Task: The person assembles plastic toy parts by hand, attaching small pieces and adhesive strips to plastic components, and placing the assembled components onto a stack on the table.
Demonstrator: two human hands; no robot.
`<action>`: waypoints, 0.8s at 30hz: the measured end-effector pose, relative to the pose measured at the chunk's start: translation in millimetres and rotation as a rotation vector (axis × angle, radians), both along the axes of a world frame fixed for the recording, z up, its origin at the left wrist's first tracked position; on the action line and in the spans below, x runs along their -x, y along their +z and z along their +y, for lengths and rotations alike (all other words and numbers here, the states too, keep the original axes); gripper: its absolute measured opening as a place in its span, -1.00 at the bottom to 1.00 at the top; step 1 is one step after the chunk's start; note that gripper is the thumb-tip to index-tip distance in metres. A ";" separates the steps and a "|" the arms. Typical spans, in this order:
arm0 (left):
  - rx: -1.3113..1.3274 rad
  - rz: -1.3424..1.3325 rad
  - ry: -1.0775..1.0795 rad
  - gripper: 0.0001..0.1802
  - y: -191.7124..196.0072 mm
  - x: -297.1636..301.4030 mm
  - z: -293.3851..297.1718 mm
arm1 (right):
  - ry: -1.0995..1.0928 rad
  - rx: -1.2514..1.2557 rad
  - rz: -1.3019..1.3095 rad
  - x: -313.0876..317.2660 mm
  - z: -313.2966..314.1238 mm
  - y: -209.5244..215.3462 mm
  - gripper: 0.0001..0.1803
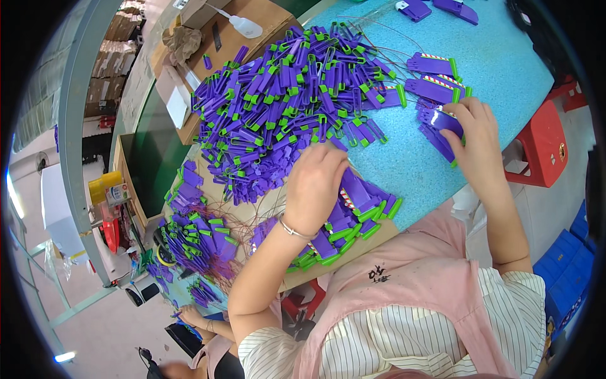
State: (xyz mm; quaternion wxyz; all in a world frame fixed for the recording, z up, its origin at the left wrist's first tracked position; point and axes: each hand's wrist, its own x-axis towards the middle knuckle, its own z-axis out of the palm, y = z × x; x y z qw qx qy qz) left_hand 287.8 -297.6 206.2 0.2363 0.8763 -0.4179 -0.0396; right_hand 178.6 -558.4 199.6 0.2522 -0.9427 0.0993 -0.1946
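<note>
My left hand (314, 188) reaches to the near edge of a large heap of purple and green plastic pieces (284, 95). Its fingers are curled together and pointing down; what lies between them, if anything, is hidden. Beside it lies a stack of larger purple parts with green ends (356, 211), some with a red-and-white striped strip. Over on the right, my right hand (476, 136) has thumb and fingers closed around a flat purple plastic part (440, 120). Similar purple parts with green tips (431, 65) lie just beyond that hand on the blue tabletop (511, 57).
Bunches of purple pieces with thin reddish wires (199, 243) lie to the left, near a co-worker's hand (189, 314). A white squeeze bottle (245, 26) and crumpled brown paper (183, 43) sit at the back left. A red stool (540, 145) stands to the right.
</note>
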 end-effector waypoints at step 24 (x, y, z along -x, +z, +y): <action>0.821 0.944 0.457 -0.90 29.3 38.1 17.5 | 0.435 -1.765 0.477 5.8 94.8 -6.2 -0.68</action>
